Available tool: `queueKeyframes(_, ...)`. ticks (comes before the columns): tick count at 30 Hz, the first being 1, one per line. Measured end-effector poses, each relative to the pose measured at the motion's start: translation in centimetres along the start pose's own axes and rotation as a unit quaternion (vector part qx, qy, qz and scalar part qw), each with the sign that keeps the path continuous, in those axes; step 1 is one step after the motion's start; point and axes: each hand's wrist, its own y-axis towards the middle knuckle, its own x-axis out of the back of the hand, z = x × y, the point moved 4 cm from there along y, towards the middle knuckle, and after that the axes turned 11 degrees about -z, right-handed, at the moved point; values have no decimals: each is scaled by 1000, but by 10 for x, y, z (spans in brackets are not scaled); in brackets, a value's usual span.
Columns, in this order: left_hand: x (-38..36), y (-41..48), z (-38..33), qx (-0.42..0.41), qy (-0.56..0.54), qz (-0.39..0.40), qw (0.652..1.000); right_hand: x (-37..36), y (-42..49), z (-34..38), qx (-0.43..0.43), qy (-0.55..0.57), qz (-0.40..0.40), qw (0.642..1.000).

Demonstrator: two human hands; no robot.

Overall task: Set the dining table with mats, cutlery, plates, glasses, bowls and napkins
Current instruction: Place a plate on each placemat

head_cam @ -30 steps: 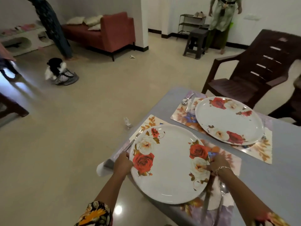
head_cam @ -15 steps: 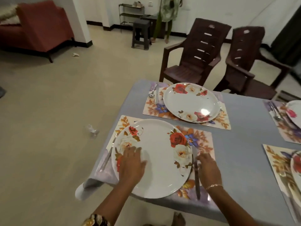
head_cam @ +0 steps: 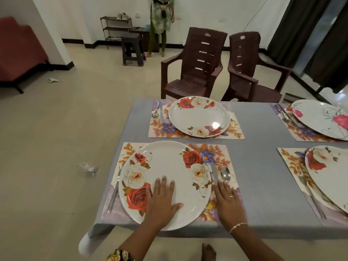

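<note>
Beige tile floor ran back to a white wall, w/ two dark brown chairs (head_cam: 195, 66) pulled near the far edge of the table (head_cam: 258, 166), which wore a grey cloth. Four floral mats were laid; the two on the right were cut off by the frame edge, so their plates (head_cam: 320, 119) showed only in part. Nearest mat (head_cam: 218, 153) carried a big rose-print plate (head_cam: 169, 166), and a second plate (head_cam: 198, 116) sat on the mat beyond it. Left hand (head_cam: 162, 200) lay flat, fingers spread, palm down on the near plate's lower middle, gripping nothing. Right hand (head_cam: 228, 202) lay open & flat on the mat just right of the plate's rim, covering the handles of a knife (head_cam: 213, 171) & spoon (head_cam: 225, 174); couldn't tell if it pressed them or just rested. A fork (head_cam: 115, 189) lay left of the plate, partly tucked under the rim. Small clear item on the floor at left was too blurred to ID.
</note>
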Motion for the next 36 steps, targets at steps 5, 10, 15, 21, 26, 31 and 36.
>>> queueKeyframes(5, -5, -6, -4, -1, -17, -34, 999, -3, -1, -1, -10, 12, -10, 1000)
queueKeyframes(10, -7, -6, 0, 12, -39, -34, 999, -9, -3, -3, -13, 12, -50, 999)
queueKeyframes(15, -5, -8, 2, 5, -32, -22, 999, -12, -2, -4, 4, -18, -82, 996)
queueKeyframes(21, -5, -10, 7, 11, -22, -17, 1000, 0, -5, -5, 26, -11, -108, 994)
queueKeyframes(26, -4, -3, -8, -22, 3, -77, 997, 9, -23, -23, 27, -4, -156, 987)
queueKeyframes(31, -1, -8, -64, -115, -14, -142, 983, 13, -47, -55, 14, 26, -148, 989)
queueKeyframes(36, -1, -17, -124, -203, 12, -137, 969, 26, -71, -88, -38, 35, -170, 984)
